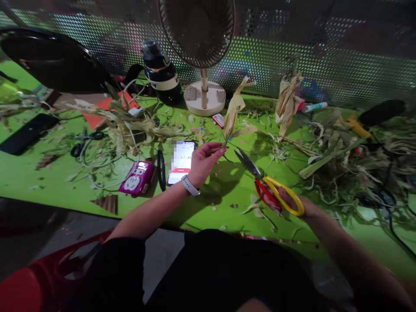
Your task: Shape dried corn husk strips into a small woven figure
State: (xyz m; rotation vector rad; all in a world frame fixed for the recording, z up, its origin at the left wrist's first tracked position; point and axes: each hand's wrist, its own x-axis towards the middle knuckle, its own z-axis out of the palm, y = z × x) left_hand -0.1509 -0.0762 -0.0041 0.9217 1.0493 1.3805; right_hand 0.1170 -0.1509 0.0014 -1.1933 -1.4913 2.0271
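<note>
Scissors (259, 176) with red and yellow handles, gripped in the right hand (286, 197), near a dried husk bundle (232, 115) whose lower end the left hand (204, 162) pinches above the green table (201, 213).

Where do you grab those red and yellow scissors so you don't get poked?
I'd take the scissors by the handle loops, coming from the near right side, where the right hand already holds them. The loops look wide enough for fingers, and they sit at the end opposite the pointed blades, which aim far and leftward, toward the dried husk.
</note>
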